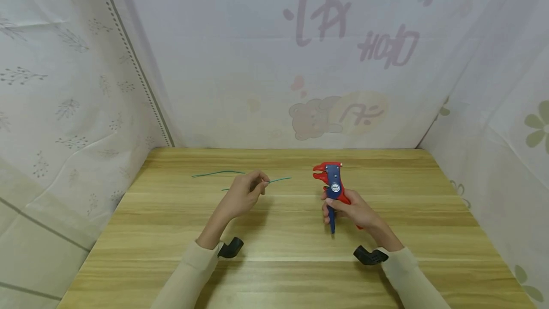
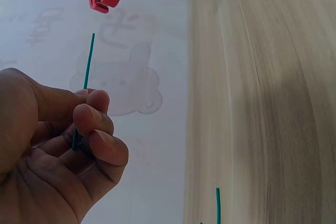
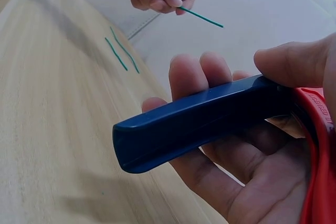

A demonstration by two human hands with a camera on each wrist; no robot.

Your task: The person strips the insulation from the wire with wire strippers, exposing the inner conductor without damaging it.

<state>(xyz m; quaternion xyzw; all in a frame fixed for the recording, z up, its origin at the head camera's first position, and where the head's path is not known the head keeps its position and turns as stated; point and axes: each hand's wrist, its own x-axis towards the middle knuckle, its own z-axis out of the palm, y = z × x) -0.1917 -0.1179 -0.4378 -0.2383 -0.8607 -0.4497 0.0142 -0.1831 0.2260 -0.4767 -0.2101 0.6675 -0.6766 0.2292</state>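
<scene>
Held wire (image 1: 280, 179): green; raised above the table (image 1: 291, 252), about mid-width and toward the far edge, its free end pointing right, toward the stripper (image 1: 333, 175).
Left grip (image 1: 249, 193): thumb and fingertips pinch the wire, with the other end lying against the curled fingers (left wrist view).
Right grip (image 1: 353, 209): fingers curled round the stripper's handles, thumb along the top of the blue one.
Stripper jaws: red, with a gap between them, facing left; apart from the wire end.
Step in hand: judged to be lining up wire and jaws. The wire is best kept straight and level with the gap, the pinch close enough behind the free end to prevent bending, the fingertips outside the jaws, and the handles unsqueezed until the end is seated.
Table wires: two green lengths; the longer wire (image 1: 218, 173) lies toward the far left corner, the shorter wire (image 3: 116, 54) beside it and partly behind the left grip in the head view.
Edges: the far edge runs just beyond the stripper's head, below the back cloth (image 1: 240, 85); forward reach is probably the tightest direction.
Open room: broad toward the near edge, between the forearms, and toward the right edge; leftward sweeps should pass above the table wires.
</scene>
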